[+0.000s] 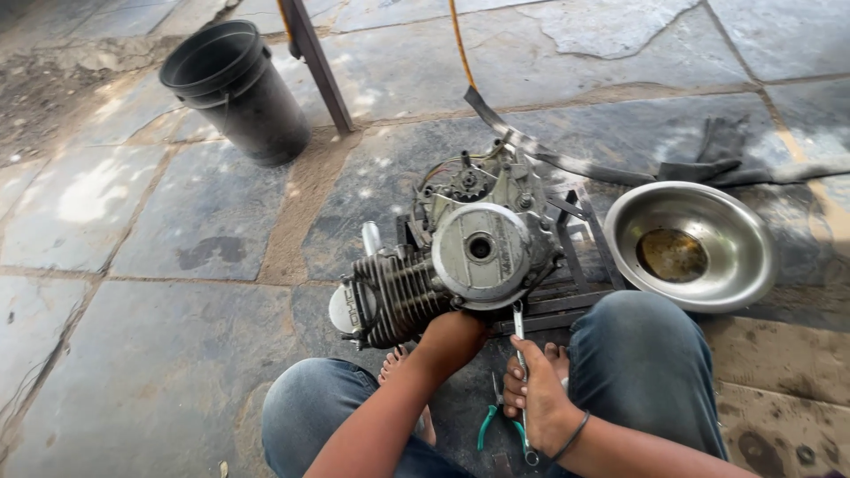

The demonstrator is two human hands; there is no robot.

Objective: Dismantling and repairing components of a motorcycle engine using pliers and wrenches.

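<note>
Right hand: the right hand [534,398] is closed around the shaft of a spanner [521,372], fingers wrapped over it, a dark band on the wrist just behind.
Spanner: a slim metal wrench, running from a ring end at the wrist side up past the fingers to an open end that meets the underside of the engine [452,265] — whether it sits on a bolt there I cannot tell.
Pliers: green-handled pliers [492,416] lie on the floor just left of the right hand, between it and the left forearm.
Left hand: the left hand [453,336] presses against the lower edge of the engine, just left of the spanner's far end; its fingers are tucked under the casing, so whether they grip or only rest cannot be told.
Knees and feet: jeans-clad knees flank both hands, and bare toes show beside each wrist.
Engine: a small motorcycle engine, finned cylinder lying to the left of the left hand, round grey side cover straight beyond it, a sprocket and wires on the far top.
Stand: the engine sits on a low dark metal frame [580,265] that juts out beyond the right hand.
Steel bowl: a shiny bowl [735,257] stands beyond and right of the right hand — a brownish puddle in its bottom.
Rubber strips: dark strips [611,168] lie on the flagstones past the bowl.
Bucket: a black bucket [239,93] stands far off, beyond and left of the left hand, with a slanted metal bar [317,66] beside it.
</note>
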